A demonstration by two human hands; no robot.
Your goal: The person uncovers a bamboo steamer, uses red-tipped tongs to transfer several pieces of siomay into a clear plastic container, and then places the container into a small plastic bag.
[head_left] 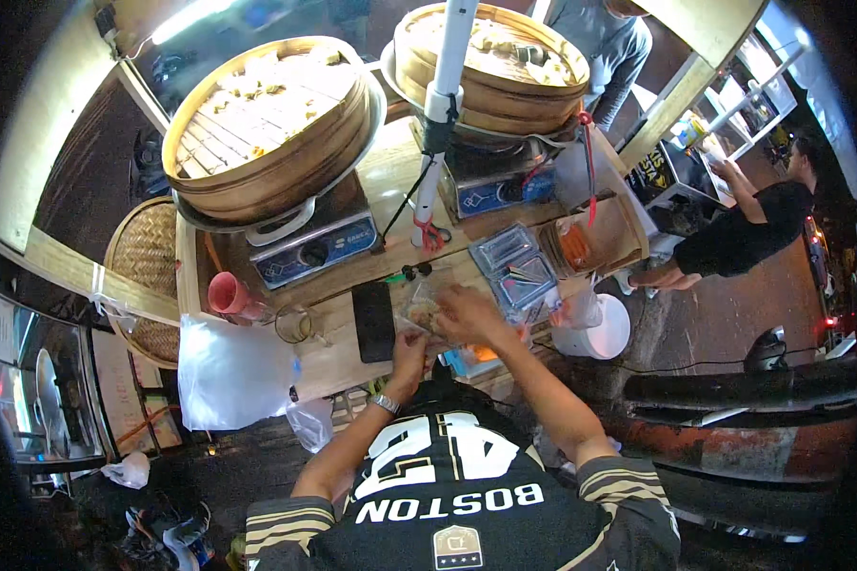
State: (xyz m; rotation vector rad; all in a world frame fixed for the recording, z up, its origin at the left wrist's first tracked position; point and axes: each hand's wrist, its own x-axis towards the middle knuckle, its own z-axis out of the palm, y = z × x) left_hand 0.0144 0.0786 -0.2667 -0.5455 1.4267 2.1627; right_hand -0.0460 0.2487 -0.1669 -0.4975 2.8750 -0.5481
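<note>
Close to my body, over the wooden counter (333,369), both hands work at a small clear plastic package (417,310) with pale food in it; whether it is a bag or a box I cannot make out. My left hand (409,358), a metal watch on its wrist, pinches the near edge of it. From the right, my right hand (468,316) reaches over the package with bent fingers; what they hold, if anything, is hidden. Beside the package on the left lies a flat black rectangular thing (373,322). A clear tray (514,266) of plastic packs sits to the right.
Two bamboo steamers (286,143) (505,100) with dumplings stand on gas stoves (314,252) at the back. A white pole (440,124) rises between them. A glass mug (293,325), red cup (230,293) and plastic bags (233,371) are left. Two people are beyond the counter.
</note>
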